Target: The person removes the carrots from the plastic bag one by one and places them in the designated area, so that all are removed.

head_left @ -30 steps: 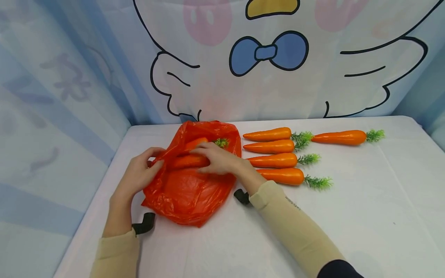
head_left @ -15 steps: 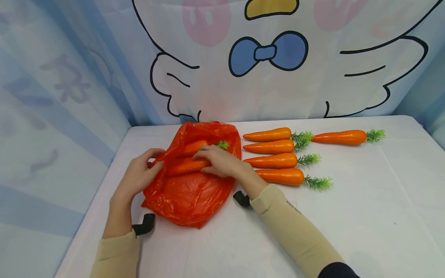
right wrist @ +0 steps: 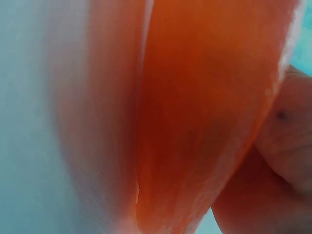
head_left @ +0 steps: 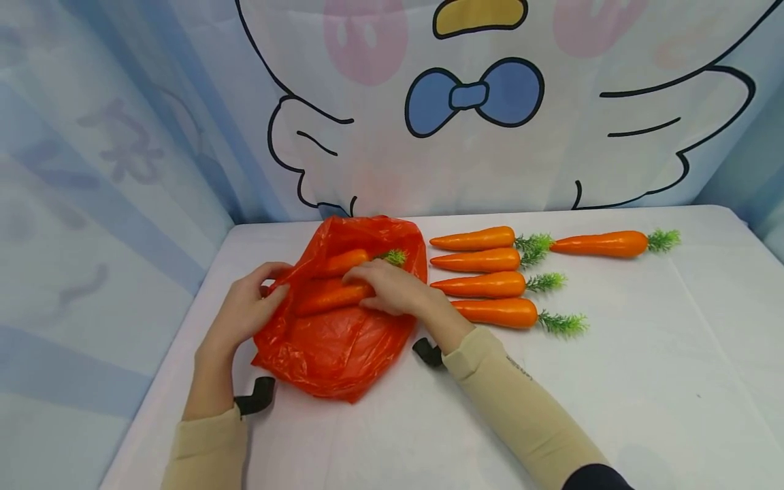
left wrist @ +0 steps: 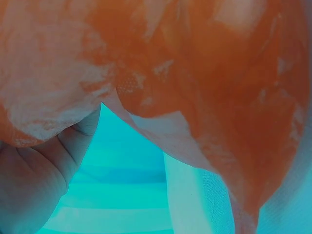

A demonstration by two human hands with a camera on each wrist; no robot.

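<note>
My left hand [head_left: 245,309] is pinching the rim of the red plastic bag [head_left: 343,361], probably bracing its mouth open. The left wrist view is showing film draping over that hand, which the head view is hiding. Inside, my right hand [head_left: 393,289] is gripping the nearer orange carrot [head_left: 331,299]; another carrot [head_left: 344,263] is lying beyond.

Carrots [head_left: 475,260] — seven visible; red bag [head_left: 343,354] — just one.

Plastic bag [head_left: 333,357] is bright red, carrots [head_left: 496,312] vivid orange with green tops [head_left: 563,323]. Tablecloth's [head_left: 380,449] white, sleeves [head_left: 527,408] beige. Cartoon backdrop [head_left: 490,177] is pale blue and white, black outlines, blue bow tie [head_left: 468,96], pink blotches [head_left: 366,51].
</note>
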